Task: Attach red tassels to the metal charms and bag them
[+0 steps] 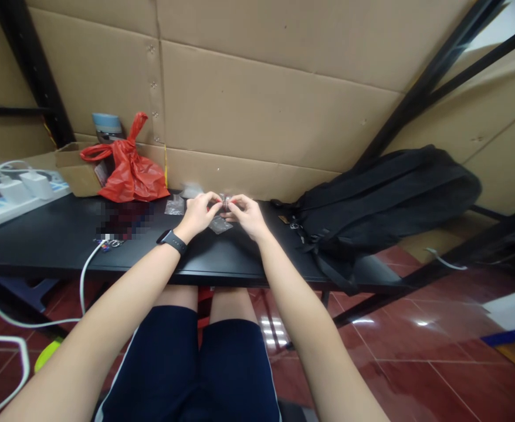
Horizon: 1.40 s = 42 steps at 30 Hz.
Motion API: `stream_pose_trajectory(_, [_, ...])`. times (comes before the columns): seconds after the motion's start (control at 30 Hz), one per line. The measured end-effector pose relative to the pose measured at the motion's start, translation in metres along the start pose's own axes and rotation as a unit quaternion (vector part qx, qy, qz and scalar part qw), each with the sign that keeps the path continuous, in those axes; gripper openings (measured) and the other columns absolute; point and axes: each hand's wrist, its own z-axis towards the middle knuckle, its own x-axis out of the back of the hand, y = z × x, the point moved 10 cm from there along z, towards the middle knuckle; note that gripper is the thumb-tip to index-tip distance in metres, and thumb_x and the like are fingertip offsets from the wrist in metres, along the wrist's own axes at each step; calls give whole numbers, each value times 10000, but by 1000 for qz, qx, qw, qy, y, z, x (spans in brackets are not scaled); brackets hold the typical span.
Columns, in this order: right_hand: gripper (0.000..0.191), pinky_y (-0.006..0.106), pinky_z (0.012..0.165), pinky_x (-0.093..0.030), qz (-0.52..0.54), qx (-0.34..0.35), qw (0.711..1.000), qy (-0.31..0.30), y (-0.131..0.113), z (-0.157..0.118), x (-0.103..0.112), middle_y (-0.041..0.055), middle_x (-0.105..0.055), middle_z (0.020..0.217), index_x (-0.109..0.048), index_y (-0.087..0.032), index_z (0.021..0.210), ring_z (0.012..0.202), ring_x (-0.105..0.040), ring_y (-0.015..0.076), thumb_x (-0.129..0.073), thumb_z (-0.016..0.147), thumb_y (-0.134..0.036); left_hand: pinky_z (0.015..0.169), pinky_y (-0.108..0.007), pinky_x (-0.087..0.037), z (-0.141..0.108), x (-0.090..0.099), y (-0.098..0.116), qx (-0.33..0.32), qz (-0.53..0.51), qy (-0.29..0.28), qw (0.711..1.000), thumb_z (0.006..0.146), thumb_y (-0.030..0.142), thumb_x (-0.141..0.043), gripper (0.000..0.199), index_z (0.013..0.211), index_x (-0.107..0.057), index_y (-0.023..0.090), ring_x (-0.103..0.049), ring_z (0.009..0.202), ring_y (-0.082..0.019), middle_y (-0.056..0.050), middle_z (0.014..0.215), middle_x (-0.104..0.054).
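Note:
My left hand, with a dark watch on its wrist, is closed in a pinch near the middle of the black table. Facing it, my right hand pinches too. Between the fingertips of both hands is a small item, too small to make out. One clear plastic bag lies just below the hands. Another clear bag lies left of my left hand, and a whitish plastic piece is behind it.
On the left are a red plastic bag, a cardboard box, a blue-lidded container, a white power strip with cables, and a blurred-out device. A black backpack fills the right end. Cardboard walls stand behind the table.

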Motion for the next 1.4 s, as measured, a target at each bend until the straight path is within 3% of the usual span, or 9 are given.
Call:
stream_pose_trajectory(0.2, [551,297,707,-639,29,-6,999,-37,-6,-5,-6,55,-690,1147,-612,-266,1186,787,-750,178,-806,757,-551,883,-330,-475,0,-1,-3,7,-4,-7,1000,925,309,-575,133,934,-677,225,-678,948,-210,-26,972,-771])
stream_pose_trajectory(0.43, [601,350,797,-626,-12,19,999,-41,-7,-4,-7,78,-679,1210,-658,-242,1192,834,-737,197,-874,671,-448,943,-370,-436,0,-4,-5,25,16,-31,999,937,343,-546,165,1027,-640,242,-691,1011,-226,-31,1006,-773])
stream_pose_trajectory(0.57, [552,335,784,-615,-56,23,998,-30,-5,-1,-2,77,-691,1165,-662,-226,1186,816,-724,186,-828,694,-415,992,-439,-373,-3,-5,-12,56,84,-62,993,934,401,-539,294,1187,-563,252,-660,1118,-275,-53,1088,-766])
stream_pose_trajectory(0.73, [503,299,704,-604,-101,23,994,-19,-5,1,7,88,-691,1197,-673,-211,1184,784,-718,176,-745,700,-325,977,-441,-365,-9,-19,-33,56,138,-150,977,798,349,-682,559,1307,-469,262,-659,1132,-308,-42,1049,-778])
stream_pose_trajectory(0.9, [471,324,691,-603,-133,-7,986,-100,1,-5,-6,76,-723,1061,-712,-185,1155,745,-722,191,-728,699,-304,948,-433,-376,-11,-31,-47,51,148,-180,971,871,221,-558,441,1295,-448,272,-679,1118,-286,-22,1000,-793])
stream_pose_trajectory(1.07, [430,369,885,-577,-218,37,974,-52,-3,-1,4,60,-740,1025,-709,-197,1118,955,-704,220,-742,693,-252,921,-402,-410,-14,-41,-39,38,127,-216,967,848,179,-566,468,1287,-441,283,-689,1072,-252,8,1021,-781])
stream_pose_trajectory(1.17, [504,372,860,-577,-243,24,970,-18,3,1,15,34,-737,979,-637,-219,1195,884,-707,200,-727,700,-227,910,-403,-428,-15,-40,-33,29,152,-205,966,799,237,-662,523,1278,-454,269,-656,1109,-277,-36,1113,-739])
stream_pose_trajectory(1.27, [558,353,799,-574,-283,-3,959,0,11,1,23,6,-732,947,-584,-243,1213,799,-693,183,-735,677,-204,882,-403,-445,-11,-28,-22,12,210,-146,967,735,305,-752,538,1207,-503,228,-611,1140,-318,-103,1212,-670])
stream_pose_trajectory(1.4, [522,320,762,-547,-321,-8,947,-11,12,-1,21,-4,-720,933,-602,-234,1149,750,-671,168,-754,652,-189,830,-366,-454,-11,-30,-9,-26,257,-158,953,766,254,-707,311,1050,-588,209,-638,1019,-283,-82,1069,-696])
